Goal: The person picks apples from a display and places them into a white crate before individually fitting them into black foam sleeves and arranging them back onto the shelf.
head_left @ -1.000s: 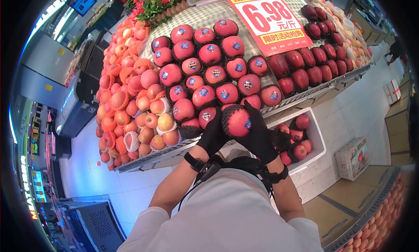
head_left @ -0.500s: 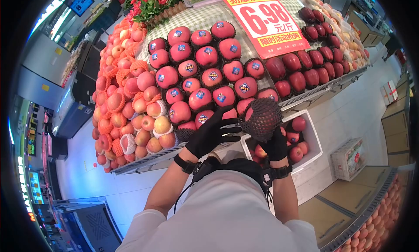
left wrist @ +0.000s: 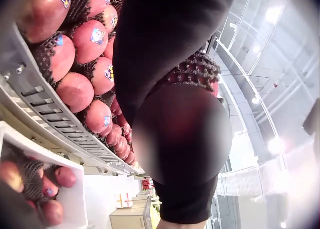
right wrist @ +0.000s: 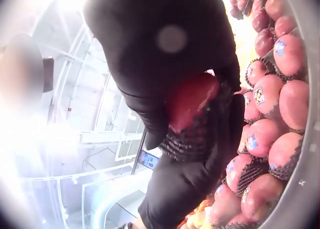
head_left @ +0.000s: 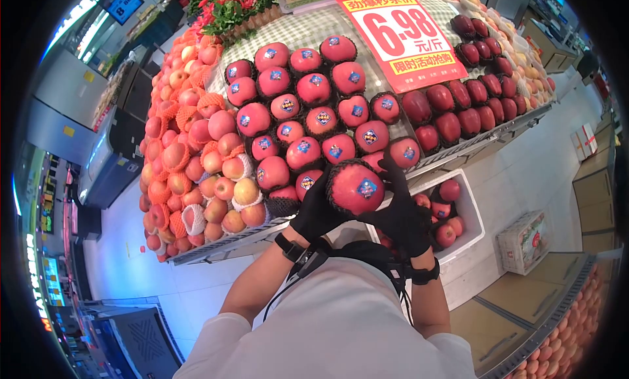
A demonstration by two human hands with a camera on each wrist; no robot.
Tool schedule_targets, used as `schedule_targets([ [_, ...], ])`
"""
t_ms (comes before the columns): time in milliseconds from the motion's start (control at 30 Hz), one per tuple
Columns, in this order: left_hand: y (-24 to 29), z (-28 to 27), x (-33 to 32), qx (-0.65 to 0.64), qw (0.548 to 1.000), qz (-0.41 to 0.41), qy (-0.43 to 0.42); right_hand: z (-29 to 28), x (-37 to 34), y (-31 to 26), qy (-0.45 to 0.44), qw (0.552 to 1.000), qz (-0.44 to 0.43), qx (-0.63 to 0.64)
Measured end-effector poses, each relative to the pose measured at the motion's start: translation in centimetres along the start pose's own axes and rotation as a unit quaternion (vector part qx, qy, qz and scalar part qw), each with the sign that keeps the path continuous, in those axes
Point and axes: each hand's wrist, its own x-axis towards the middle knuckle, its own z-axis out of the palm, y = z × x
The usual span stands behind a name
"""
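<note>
While both hands are up close together, one big red apple (head_left: 357, 187) sits between them, just in front of the front edge of the fruit stand (head_left: 226, 245). The left hand (head_left: 320, 212) has its black glove curled round the left and low side of the apple, so that grip is closed as far as the fruit lets it. The right hand (head_left: 405, 220) is held wide, with its thumb by the low right side of the apple and one finger poking up beside it. I can't tell how hard that hand presses. A dark net (left wrist: 192, 71) hugs part of the apple, and a blue sticker (head_left: 366, 188) faces up. Just past the grip are rows of red apples (head_left: 322, 118), many with stickers and dark nets round them. Farther off on the right are dark apples (head_left: 440, 98), and a red and white sign (head_left: 400, 37) lies next to them. To the left of the grip is a heap of paler apples (head_left: 211, 161), some in orange or white nets. Way past the grip, up and to the left, are red flowers (head_left: 226, 0). Low down to the right of the grip is a white box (head_left: 474, 203) with more apples in it.
</note>
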Motion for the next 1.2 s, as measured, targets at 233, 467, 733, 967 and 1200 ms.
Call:
schedule_targets([
  [233,0.4,-0.9,-0.7,0.323,0.944,0.054,0.031,0.5,0.4,-2.7,-0.023,0.997,-0.034,-0.066],
  [467,0.4,-2.6,-0.2,-0.281,0.938,-0.179,0.095,1.3,1.0,-1.9,-0.003,0.994,-0.057,-0.089],
  [733,1.2,-2.9,-0.1,-0.196,0.972,-0.108,0.067,1.6,3.0,0.2,-0.004,0.997,0.045,0.067],
  [967,3.2,-1.7,-0.2,0.219,0.973,0.066,0.021,2.8,2.7,-2.1,-0.009,0.98,-0.066,-0.187],
  [1200,1.9,-4.3,0.4,-0.306,0.945,-0.076,0.08,4.4,3.2,-3.3,0.008,0.961,-0.102,-0.256],
])
